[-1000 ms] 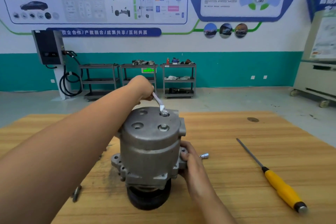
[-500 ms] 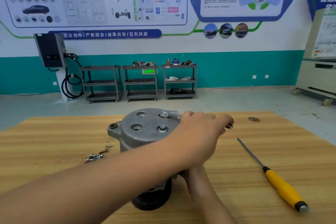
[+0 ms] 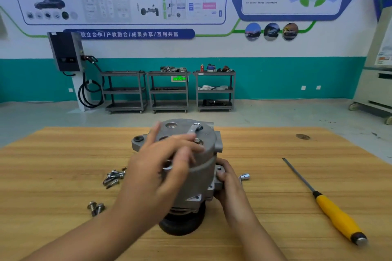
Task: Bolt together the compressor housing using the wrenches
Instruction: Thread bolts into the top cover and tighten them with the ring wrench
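The grey compressor housing [image 3: 203, 167] stands upright on its black pulley in the middle of the wooden table [image 3: 275, 186]. A silver wrench [image 3: 193, 129] has its ring end on a bolt at the far right of the housing's top. Its handle runs back toward me under my left hand [image 3: 161, 171]. That hand is motion-blurred, fingers loosely spread over the handle, and covers the near part of the top face. My right hand [image 3: 228, 178] grips the housing's lower right flange. A second bolt head [image 3: 197, 141] shows beside my left fingers.
A heap of loose bolts [image 3: 114, 176] lies left of the housing, and two more bolts [image 3: 95, 207] lie nearer me. A small silver socket piece [image 3: 244, 176] sits just right of my right hand. A yellow-handled screwdriver [image 3: 337, 216] lies at the right.
My left hand has swung the wrench handle clockwise around the bolt, from the far side through the right to the near side. My right hand has stayed on the flange.
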### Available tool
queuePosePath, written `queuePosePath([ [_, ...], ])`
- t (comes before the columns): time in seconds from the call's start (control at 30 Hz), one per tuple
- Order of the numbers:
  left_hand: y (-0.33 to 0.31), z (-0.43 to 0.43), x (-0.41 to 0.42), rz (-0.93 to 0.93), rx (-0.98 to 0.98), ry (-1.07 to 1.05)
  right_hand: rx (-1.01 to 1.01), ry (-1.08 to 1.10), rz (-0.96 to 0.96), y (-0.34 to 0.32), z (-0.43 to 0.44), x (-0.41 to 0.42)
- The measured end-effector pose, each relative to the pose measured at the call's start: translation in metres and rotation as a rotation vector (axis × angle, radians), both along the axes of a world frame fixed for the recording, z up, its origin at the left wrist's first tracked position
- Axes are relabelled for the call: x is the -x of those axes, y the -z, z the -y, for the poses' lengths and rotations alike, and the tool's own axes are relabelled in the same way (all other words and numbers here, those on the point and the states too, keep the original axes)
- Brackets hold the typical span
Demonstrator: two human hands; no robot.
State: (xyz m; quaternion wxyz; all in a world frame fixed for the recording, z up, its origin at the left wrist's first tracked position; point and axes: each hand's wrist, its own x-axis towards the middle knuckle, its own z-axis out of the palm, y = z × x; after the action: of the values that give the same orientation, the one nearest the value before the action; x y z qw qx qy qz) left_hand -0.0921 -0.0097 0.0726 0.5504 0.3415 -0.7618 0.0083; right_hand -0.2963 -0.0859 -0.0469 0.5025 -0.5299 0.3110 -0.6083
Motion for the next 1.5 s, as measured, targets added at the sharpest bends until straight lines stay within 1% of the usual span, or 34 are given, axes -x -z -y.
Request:
queuePosePath([
  [0.03,0.001,0.003,-0.006,-0.078,-0.025,0.005,0.011,-0.087,-0.025,0.005,0.002,-0.022],
  [0.07,0.001,0.006,-0.013,-0.162,-0.057,-0.007,-0.05,-0.059,-0.07,-0.009,0.005,-0.04],
  [0.1,0.002,0.011,-0.019,-0.243,-0.096,-0.041,-0.028,-0.038,-0.145,-0.006,0.001,-0.045],
  [0.13,0.001,0.016,-0.026,-0.313,-0.144,-0.083,-0.061,-0.03,-0.154,-0.006,0.003,-0.049],
  [0.17,0.0,0.023,-0.034,-0.363,-0.193,-0.121,-0.1,-0.01,-0.118,-0.009,0.003,-0.049],
  [0.2,-0.001,0.03,-0.041,-0.381,-0.239,-0.152,-0.118,-0.005,-0.093,-0.01,0.003,-0.046],
  [0.3,-0.005,0.048,-0.056,-0.348,-0.306,-0.226,-0.097,0.014,-0.128,-0.008,0.003,-0.048],
  [0.37,-0.012,0.055,-0.054,-0.402,-0.311,-0.191,-0.095,0.007,-0.117,-0.009,0.003,-0.048],
  [0.47,-0.018,0.062,-0.042,-0.513,-0.347,-0.07,-0.093,0.028,-0.118,-0.01,0.003,-0.047],
  [0.67,-0.001,0.065,-0.042,-0.486,-0.519,-0.007,-0.086,0.017,-0.158,-0.007,0.004,-0.047],
  [0.77,0.0,0.063,-0.046,-0.507,-0.519,-0.062,-0.085,0.03,-0.161,-0.008,0.004,-0.047],
  [0.93,-0.004,0.063,-0.045,-0.54,-0.46,-0.156,-0.077,0.03,-0.168,-0.008,0.005,-0.048],
  [1.03,-0.006,0.064,-0.045,-0.508,-0.467,-0.141,-0.084,0.014,-0.151,-0.009,0.007,-0.047],
  [1.37,-0.007,0.07,-0.052,-0.498,-0.521,-0.113,-0.085,-0.028,-0.092,-0.008,0.011,-0.046],
  [1.47,-0.009,0.065,-0.052,-0.511,-0.547,-0.07,-0.12,-0.006,-0.075,-0.007,0.012,-0.049],
  [1.5,-0.011,0.062,-0.051,-0.489,-0.541,-0.049,-0.129,0.011,-0.067,-0.008,0.011,-0.051],
])
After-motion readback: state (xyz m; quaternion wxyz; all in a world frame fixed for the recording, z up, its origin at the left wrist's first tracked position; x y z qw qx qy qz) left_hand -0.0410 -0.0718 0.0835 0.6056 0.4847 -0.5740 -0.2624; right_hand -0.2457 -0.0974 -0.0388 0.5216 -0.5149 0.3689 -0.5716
